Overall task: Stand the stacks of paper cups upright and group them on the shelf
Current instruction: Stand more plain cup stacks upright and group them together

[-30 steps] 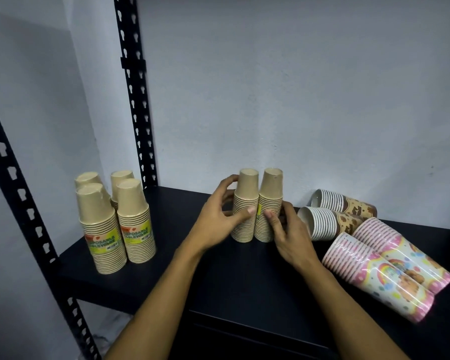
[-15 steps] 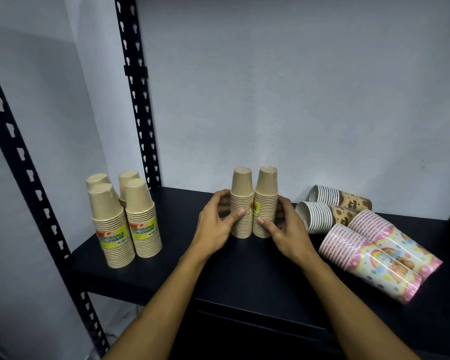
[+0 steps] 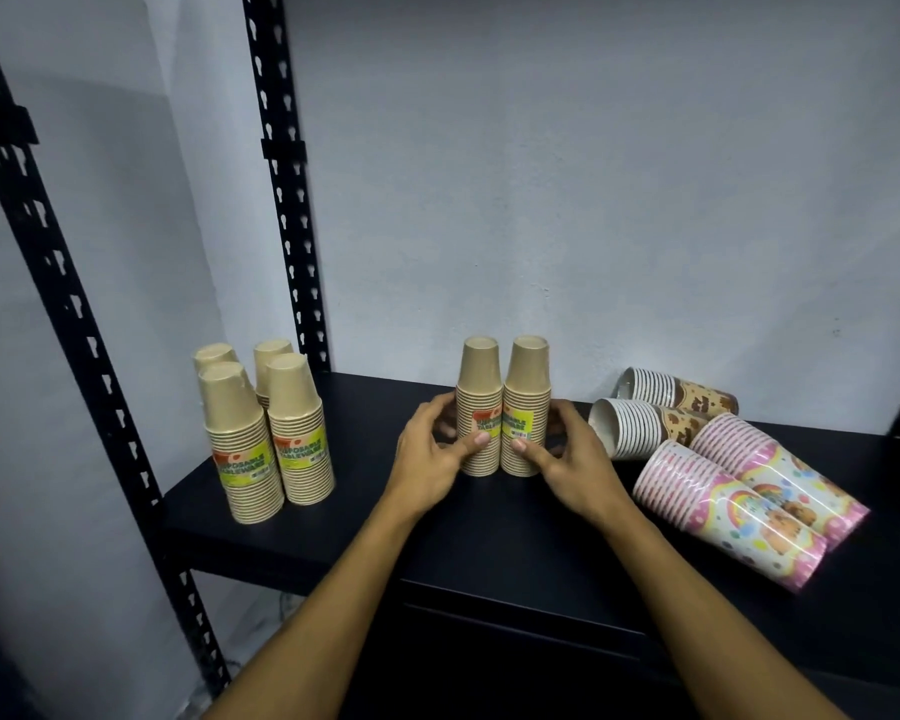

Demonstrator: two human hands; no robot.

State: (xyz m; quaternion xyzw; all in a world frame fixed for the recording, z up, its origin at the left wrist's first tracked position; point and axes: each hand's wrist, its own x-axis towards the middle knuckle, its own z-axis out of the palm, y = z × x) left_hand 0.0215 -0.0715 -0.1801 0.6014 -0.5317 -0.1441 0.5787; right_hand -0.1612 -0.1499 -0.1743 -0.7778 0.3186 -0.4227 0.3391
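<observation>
while hands (image 3: pixel 430 454) hide stack (image 3: pixel 480 407) bases, rear fingers unseen

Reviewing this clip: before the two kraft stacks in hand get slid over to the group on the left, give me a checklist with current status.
1. Left hand grips the left kraft stack: ok.
2. Right hand grips the right kraft stack: ok.
3. Both held stacks upright, side by side: ok.
4. Shelf bare between the held pair and the four-stack group: ok.
5. Four-stack group standing upright: ok.
6. All stacks upright: not ok; two brown-print stacks and two pink stacks lie on their sides at right.
</observation>
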